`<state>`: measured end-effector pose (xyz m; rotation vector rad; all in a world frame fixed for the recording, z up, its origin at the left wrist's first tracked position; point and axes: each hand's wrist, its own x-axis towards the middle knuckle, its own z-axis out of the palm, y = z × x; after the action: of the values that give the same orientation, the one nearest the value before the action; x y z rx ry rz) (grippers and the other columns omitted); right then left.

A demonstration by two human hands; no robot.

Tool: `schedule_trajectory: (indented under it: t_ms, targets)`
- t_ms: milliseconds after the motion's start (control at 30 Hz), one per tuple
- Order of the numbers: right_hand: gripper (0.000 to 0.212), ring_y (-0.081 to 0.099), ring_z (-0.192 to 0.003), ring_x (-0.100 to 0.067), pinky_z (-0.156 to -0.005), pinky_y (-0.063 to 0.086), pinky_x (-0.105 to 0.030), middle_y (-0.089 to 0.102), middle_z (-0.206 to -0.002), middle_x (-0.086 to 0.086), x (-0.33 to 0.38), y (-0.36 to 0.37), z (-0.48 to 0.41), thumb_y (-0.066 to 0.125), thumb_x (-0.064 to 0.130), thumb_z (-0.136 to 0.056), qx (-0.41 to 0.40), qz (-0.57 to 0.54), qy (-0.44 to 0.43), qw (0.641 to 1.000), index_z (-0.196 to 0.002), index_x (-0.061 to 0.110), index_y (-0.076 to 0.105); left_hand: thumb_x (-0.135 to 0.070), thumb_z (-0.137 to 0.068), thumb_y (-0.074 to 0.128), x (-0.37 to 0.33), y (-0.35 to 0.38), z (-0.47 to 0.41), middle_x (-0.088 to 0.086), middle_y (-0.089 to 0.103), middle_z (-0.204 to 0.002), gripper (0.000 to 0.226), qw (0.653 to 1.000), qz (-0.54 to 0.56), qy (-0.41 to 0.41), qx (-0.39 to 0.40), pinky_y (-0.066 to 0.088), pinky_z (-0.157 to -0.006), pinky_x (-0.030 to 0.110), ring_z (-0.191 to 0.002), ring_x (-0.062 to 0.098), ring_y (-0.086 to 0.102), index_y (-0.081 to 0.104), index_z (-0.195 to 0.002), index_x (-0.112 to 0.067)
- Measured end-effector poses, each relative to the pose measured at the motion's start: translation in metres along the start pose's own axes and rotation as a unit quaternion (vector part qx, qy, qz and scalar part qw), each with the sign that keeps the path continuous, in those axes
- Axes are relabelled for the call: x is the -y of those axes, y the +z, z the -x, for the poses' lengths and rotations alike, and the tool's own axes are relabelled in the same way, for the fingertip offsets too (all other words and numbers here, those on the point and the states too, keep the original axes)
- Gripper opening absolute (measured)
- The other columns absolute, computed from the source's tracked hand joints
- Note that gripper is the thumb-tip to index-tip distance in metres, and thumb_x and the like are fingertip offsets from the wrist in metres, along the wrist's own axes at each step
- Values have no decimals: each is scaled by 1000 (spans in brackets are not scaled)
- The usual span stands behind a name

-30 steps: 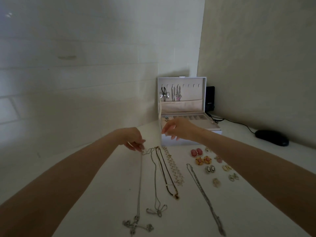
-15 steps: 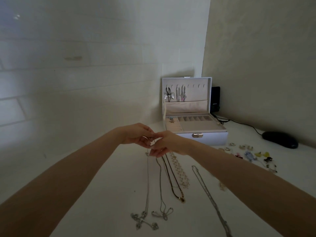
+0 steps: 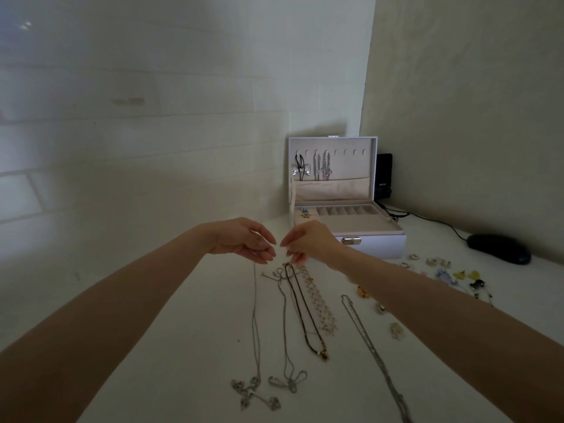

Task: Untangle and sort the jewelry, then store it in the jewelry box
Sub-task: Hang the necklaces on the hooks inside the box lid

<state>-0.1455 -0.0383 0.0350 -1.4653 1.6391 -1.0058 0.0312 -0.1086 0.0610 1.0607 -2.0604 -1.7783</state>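
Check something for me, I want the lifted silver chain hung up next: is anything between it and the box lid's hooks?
Nothing visible blocks it. The silver chain hangs from the fingers of the left hand, its pendant on the table. The open jewelry box stands just behind, lid upright, with free hooks toward the right.

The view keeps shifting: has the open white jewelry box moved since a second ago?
No: the open white jewelry box still stands beside the black rectangular device in the corner.
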Motion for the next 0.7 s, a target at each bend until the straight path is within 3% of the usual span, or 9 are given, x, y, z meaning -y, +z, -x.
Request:
schedule_trajectory:
  t_ms: [100, 167, 300, 433, 567, 700]
  targets:
    - [43, 66, -65, -20, -59, 58, -27, 65, -104, -12, 3, 0, 3, 50, -16, -84, 72, -77, -16, 994, -120, 7, 57, 9, -91, 48, -5, 1, 0, 14, 70, -93, 18, 1000, -7, 23, -8, 58, -71, 28, -75, 17, 70, 57, -105, 1]
    - [50, 67, -72, -26, -63, 58, -31, 66, -102, -13, 2, 1, 3, 51, -17, -83, 125, -119, -18, 985, -125, 9, 50, 10, -91, 47, -7, 2, 1, 11, 69, -97, 21, 999, -10, 31, -13, 58, -71, 27, -75, 15, 69, 58, -105, -2]
    - [40, 68, -71, -21, -71, 59, -31, 69, -85, -17, -1, 2, 1, 58, -7, -86, 125, -120, -19, 985, -125, -3, 53, 11, -92, 45, -5, 1, 1, 10, 69, -109, 25, 998, 15, 53, -14, 57, -70, 25, -77, 15, 69, 56, -109, -2]
    - [29, 67, -74, -19, -68, 57, -28, 69, -96, -16, 1, -1, 1, 60, 3, -89, 129, -164, -2, 978, -117, -3, 60, 11, -90, 48, -5, 2, -1, 10, 69, -101, 23, 994, 50, 88, -42, 58, -72, 25, -79, 16, 70, 57, -107, -3]
    - [22, 68, -83, -18, -73, 56, -25, 67, -110, -18, 5, 5, 7, 56, 6, -93, 246, -175, 18, 953, -114, 2, 60, 10, -91, 47, -12, 5, -3, 14, 68, -103, 20, 985, 94, 133, -64, 57, -70, 22, -81, 18, 70, 54, -107, 2]
    - [17, 68, -80, -15, -73, 56, -22, 71, -93, -12, 10, 11, 15, 51, 11, -97, 321, -156, 5, 934, -101, 2, 65, 10, -89, 51, -12, 8, -5, 19, 66, -99, 16, 976, 108, 157, -106, 58, -69, 23, -75, 18, 71, 54, -104, 5]
